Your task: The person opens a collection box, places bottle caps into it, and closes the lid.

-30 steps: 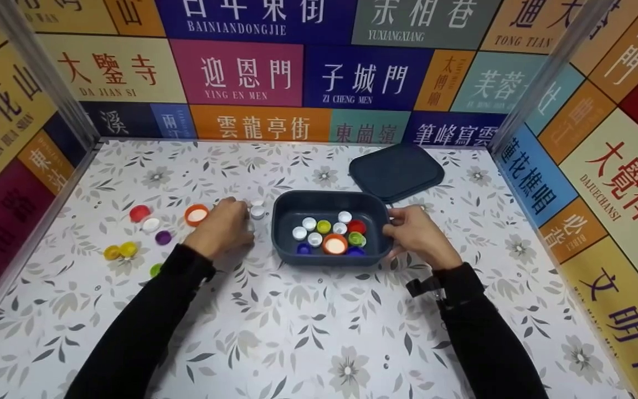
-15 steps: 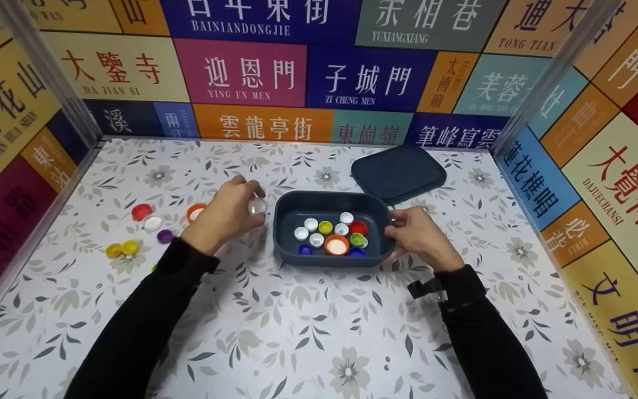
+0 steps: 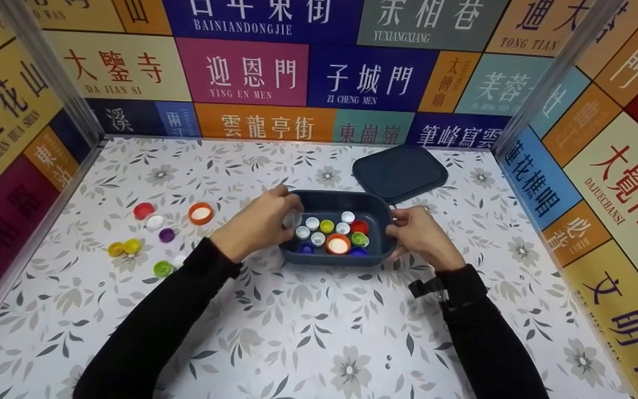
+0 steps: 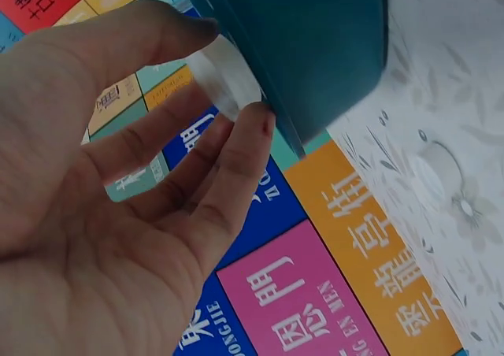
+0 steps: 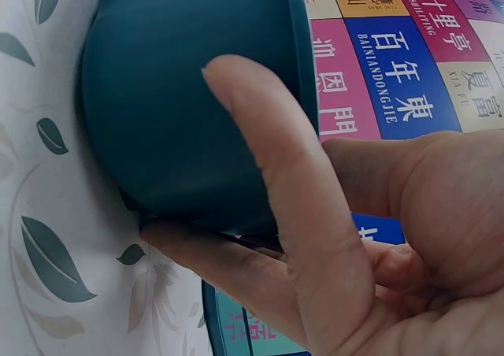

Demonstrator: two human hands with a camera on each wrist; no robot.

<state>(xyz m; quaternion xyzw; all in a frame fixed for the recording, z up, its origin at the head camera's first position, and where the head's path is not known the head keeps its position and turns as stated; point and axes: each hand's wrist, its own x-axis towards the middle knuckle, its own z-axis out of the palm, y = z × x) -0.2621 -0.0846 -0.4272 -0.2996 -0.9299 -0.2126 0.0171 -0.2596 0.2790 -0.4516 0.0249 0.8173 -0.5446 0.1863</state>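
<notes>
My left hand [image 3: 261, 221] pinches a white bottle cap [image 4: 227, 74] between thumb and fingertips, right at the left rim of a dark blue plastic box [image 3: 336, 259]. Inside the box lie several bottle caps: white, yellow, green, red and blue, plus a larger orange cap [image 3: 338, 244] with a white inside. At the opposite end, my right hand [image 3: 421, 235] grips the box; in the right wrist view its fingers [image 5: 276, 143] lie along the outer wall, while the thumb is partly hidden behind the rim.
Loose caps lie on the left of the flowered tabletop [image 3: 319, 332]: red [image 3: 144, 210], purple [image 3: 166, 235], green [image 3: 163, 269], two yellow [image 3: 132, 246], some white [image 3: 155, 222] and an orange one [image 3: 201, 213]. A dark lid [image 3: 400, 173] lies behind the box. Printed walls surround the table.
My left hand has picked up a white cap from the table beside the box and carried it right to the box's left rim. The right hand has kept its grip on the box.
</notes>
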